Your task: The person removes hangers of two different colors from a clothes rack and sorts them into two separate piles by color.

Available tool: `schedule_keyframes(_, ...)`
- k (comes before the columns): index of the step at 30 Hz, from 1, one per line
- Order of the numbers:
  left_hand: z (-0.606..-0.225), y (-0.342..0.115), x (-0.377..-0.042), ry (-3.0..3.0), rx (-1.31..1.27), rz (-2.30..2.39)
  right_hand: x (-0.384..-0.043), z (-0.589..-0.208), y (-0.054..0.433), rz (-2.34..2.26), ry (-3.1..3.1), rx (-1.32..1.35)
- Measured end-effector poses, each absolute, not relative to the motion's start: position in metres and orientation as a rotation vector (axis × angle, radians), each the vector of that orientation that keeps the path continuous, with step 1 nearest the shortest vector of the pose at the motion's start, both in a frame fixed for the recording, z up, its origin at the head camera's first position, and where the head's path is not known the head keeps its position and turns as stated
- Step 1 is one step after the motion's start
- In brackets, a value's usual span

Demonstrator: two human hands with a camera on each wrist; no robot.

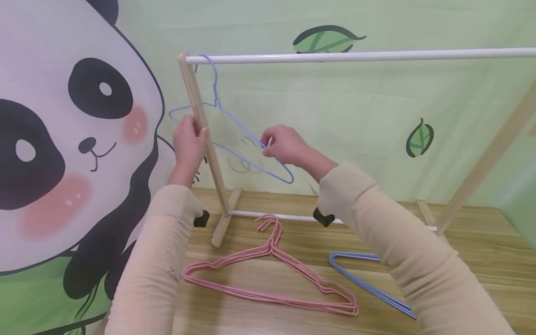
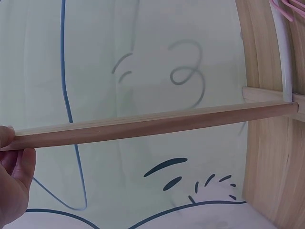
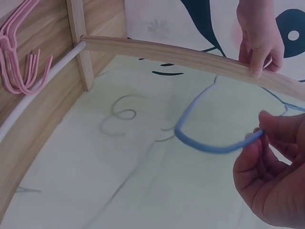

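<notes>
A blue hanger (image 1: 238,122) hangs by its hook from the left end of the white rail (image 1: 335,57). My right hand (image 1: 286,145) pinches its sloping right arm between thumb and fingers; the right wrist view shows that hand (image 3: 274,171) on the blue wire (image 3: 209,147) up close. With my left hand (image 1: 190,142) I grip the rack's left wooden post (image 1: 211,153), partway up. In the left wrist view the left hand (image 2: 14,186) has its thumb and fingers on opposite sides of the post (image 2: 157,125). The hanger's left end passes behind that post.
Several pink hangers (image 1: 272,249) lie stacked on the wooden table (image 1: 251,323) before the rack. Blue hangers (image 1: 364,279) lie farther right, partly covered by my right sleeve. The rack has a lower white bar (image 1: 289,217) and a right post (image 1: 490,153). A panda-printed backdrop (image 1: 142,60) stands behind.
</notes>
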State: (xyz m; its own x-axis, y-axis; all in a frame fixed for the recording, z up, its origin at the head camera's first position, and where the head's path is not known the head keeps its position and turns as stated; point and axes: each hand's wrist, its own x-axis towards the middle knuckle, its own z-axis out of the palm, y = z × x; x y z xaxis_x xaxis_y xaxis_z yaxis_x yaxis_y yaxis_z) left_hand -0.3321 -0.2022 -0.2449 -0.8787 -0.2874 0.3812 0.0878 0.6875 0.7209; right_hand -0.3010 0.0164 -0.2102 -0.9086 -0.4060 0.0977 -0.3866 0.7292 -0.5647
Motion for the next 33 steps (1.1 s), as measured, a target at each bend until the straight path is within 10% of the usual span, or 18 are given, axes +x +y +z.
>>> schedule_keyframes(33,-0.247,-0.202,-0.333,-2.395,0.122,-1.033,-0.273,-0.189,0.157,-0.858,3.016,-0.718)
